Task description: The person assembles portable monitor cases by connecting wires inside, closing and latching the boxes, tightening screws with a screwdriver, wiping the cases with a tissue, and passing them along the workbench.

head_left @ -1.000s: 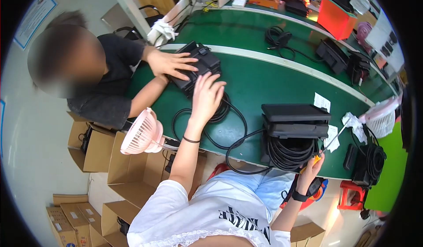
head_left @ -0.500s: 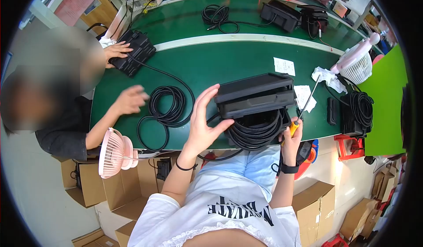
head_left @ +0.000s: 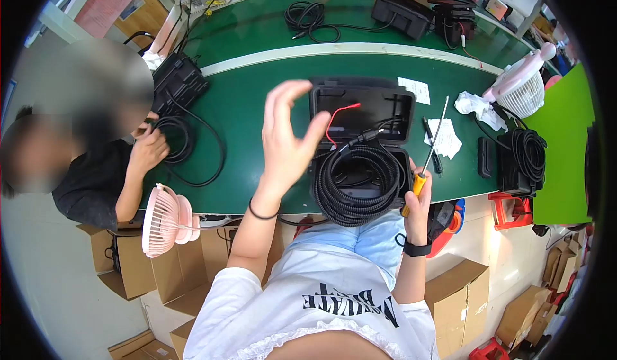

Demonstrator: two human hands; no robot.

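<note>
In front of me a black plastic case (head_left: 361, 110) lies with its lid swung back on the green table. A thick coil of black ribbed cable (head_left: 357, 186) fills its lower half and bulges over the near edge. Across the lid's inside runs a thin red wire (head_left: 339, 117). My left hand (head_left: 286, 132) is raised just left of the lid, thumb and fingers apart, holding nothing. At the case's right side, my right hand (head_left: 419, 200) grips a screwdriver (head_left: 422, 179) by its yellow handle, its long shaft pointing up and away.
On the left a co-worker's hand (head_left: 149, 151) handles a cable coil (head_left: 177, 140) beside another black case (head_left: 180, 83). Paper slips (head_left: 445, 140), a dark pen (head_left: 432, 144) and a crumpled tissue (head_left: 477, 105) lie to the right. Pink fans (head_left: 168, 222) flank the table.
The case's lid has swung open to the back, exposing the coil and red wire. My left hand has come off the lid. The co-worker's hand has moved left to the cable.
</note>
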